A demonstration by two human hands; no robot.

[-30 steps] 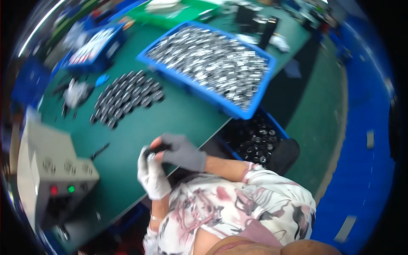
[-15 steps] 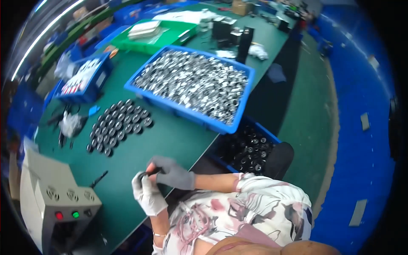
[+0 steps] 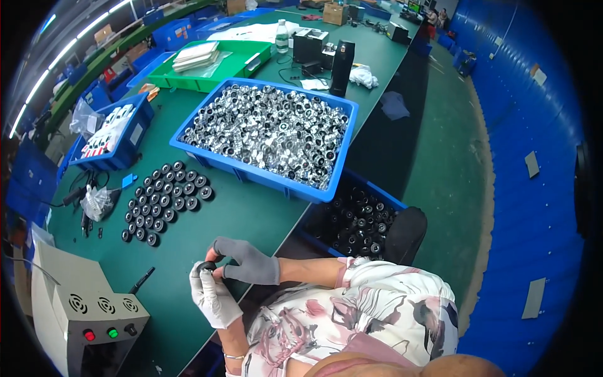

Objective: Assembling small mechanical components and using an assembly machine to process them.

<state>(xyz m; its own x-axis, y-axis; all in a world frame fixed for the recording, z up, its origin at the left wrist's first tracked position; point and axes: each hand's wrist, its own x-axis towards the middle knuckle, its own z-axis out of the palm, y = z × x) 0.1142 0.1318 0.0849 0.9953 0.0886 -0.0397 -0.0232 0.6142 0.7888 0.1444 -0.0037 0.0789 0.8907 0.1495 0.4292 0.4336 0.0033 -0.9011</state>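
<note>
My left hand [image 3: 212,295], in a white glove, grips a small black round part [image 3: 206,266] above the green table near its front edge. My right hand [image 3: 244,259], in a grey glove with bare fingertips, has thumb and fingers closed against the same part from the right. Much of the part is hidden by the fingers. Farther left, several black round parts [image 3: 164,200] with shiny centres lie in close rows on the table. Behind them stands a blue bin [image 3: 264,175] heaped with small shiny silver parts [image 3: 264,129].
A beige machine [image 3: 94,295] with red and green buttons stands at left, a black-handled tool [image 3: 143,280] beside it. Below the table edge is another blue bin [image 3: 323,241] of black parts. A green tray [image 3: 235,76], blue box [image 3: 129,141] and plastic bag [image 3: 98,202] lie farther back.
The view has shifted slightly and is sharper. My hands stay together near the table edge, and the black part between them shows more plainly.
</note>
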